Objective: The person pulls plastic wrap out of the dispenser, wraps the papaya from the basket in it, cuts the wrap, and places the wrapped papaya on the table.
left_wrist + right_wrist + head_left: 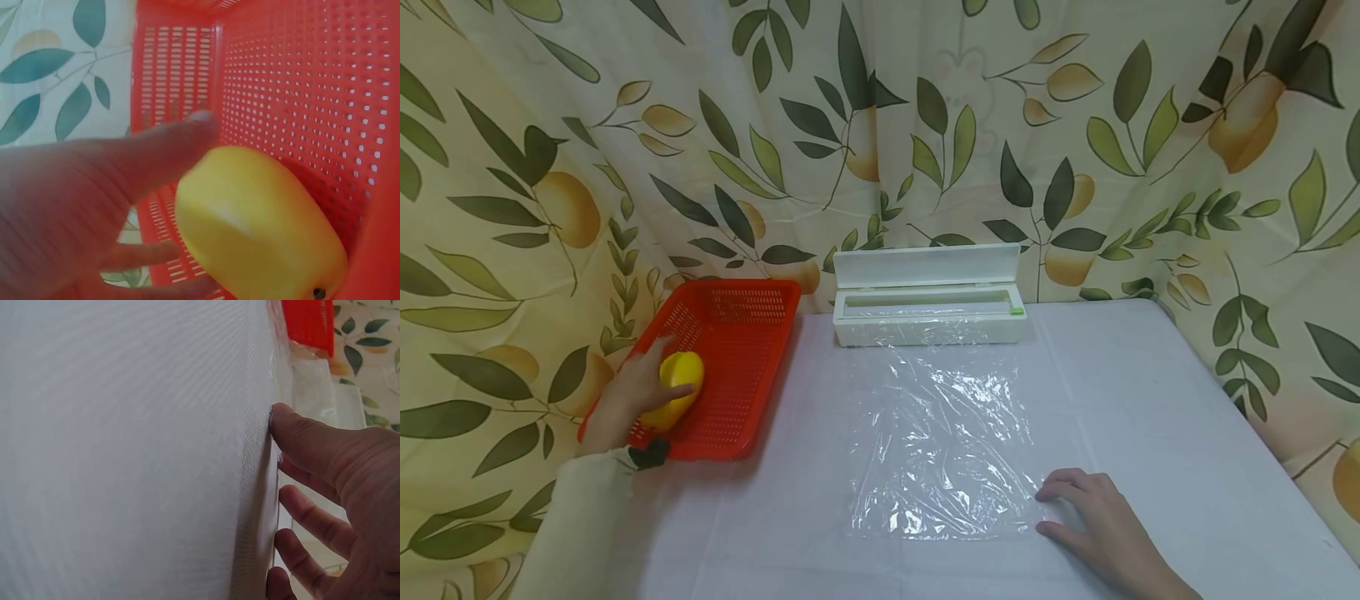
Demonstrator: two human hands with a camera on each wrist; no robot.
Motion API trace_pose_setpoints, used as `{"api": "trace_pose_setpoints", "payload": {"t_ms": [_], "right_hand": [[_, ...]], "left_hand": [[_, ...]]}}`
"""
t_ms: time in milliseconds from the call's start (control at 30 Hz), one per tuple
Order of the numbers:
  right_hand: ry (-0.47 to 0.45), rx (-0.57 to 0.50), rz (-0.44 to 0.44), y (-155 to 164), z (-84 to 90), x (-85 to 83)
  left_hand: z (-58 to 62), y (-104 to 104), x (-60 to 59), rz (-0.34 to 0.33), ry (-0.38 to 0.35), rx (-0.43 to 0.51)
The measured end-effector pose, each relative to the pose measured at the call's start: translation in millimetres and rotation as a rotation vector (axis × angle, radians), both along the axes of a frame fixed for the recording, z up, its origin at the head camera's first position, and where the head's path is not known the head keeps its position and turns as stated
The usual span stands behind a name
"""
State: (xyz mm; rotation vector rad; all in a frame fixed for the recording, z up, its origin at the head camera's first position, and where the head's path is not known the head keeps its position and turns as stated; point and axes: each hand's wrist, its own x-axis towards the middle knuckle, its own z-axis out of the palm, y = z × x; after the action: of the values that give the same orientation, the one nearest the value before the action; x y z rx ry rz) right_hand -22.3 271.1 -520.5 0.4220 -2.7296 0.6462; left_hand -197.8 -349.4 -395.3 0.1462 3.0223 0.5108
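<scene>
- Left hand (638, 385) reaches into the red basket (741, 392); fingers and thumb curl round a yellow fruit (676, 386), gripping it.
- Left wrist view: thumb (164, 150) lies across the top of the yellow fruit (256, 226), other fingers pass under it. A small dark stem spot shows at the fruit's lower end.
- The fruit sits inside the basket, near its left wall and front left corner; cannot tell whether it rests on the mesh floor or is lifted just off it.
- The basket stands on the left part of the tabletop (1150, 392), which is covered in a white cloth; its far left corner meets the leaf-and-fruit patterned curtain (1075, 125).
- Right hand (1093, 521) lies flat on the tabletop, fingers relaxed and spread, holding nothing. Fingertips touch the near right corner of a sheet of cling film (940, 433).
- Right wrist view: thumb (300, 440) presses at the film's edge, the other fingers rest on the cloth beside it.
- The film is spread, wrinkled, over the middle of the tabletop; it runs back to a white cling film dispenser (928, 312).
- Dispenser stands at the tabletop's far edge, lid (927, 265) raised upright, just to the right of the basket.
- Left forearm wears a cream sleeve (583, 525).
</scene>
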Motion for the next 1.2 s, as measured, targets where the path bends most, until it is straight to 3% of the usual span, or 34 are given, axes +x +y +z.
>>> {"api": "trace_pose_setpoints", "payload": {"t_ms": [133, 267, 467, 600, 767, 967, 1200], "right_hand": [[0.002, 0.001, 0.0, 0, -1.7, -0.4], [0.002, 0.004, -0.006, 1, -2.5, -0.1], [-0.063, 0.017, -0.04, 2, -1.3, 0.3], [-0.103, 0.02, -0.056, 0, 0.4, 0.4], [-0.06, 0.021, -0.04, -1, 0.0, 0.7], [-0.071, 0.023, -0.043, -1, -0.8, 0.7], [-0.039, 0.027, -0.042, -1, -2.2, 1.1]], "left_hand": [[-2.1, -6, -1.8, 0.007, -0.092, -0.004], [-3.0, -10, -4.5, -0.001, -0.137, -0.007], [4.7, -6, -13.1, 0.014, -0.257, 0.027], [5.7, -3, -18.2, 0.04, -0.357, 0.094], [2.1, -1, -21.2, 0.102, -0.493, 0.237], [2.6, 0, -25.3, 0.094, -0.516, 0.238], [-3.0, -1, -26.1, 0.061, -0.455, 0.15]]}}
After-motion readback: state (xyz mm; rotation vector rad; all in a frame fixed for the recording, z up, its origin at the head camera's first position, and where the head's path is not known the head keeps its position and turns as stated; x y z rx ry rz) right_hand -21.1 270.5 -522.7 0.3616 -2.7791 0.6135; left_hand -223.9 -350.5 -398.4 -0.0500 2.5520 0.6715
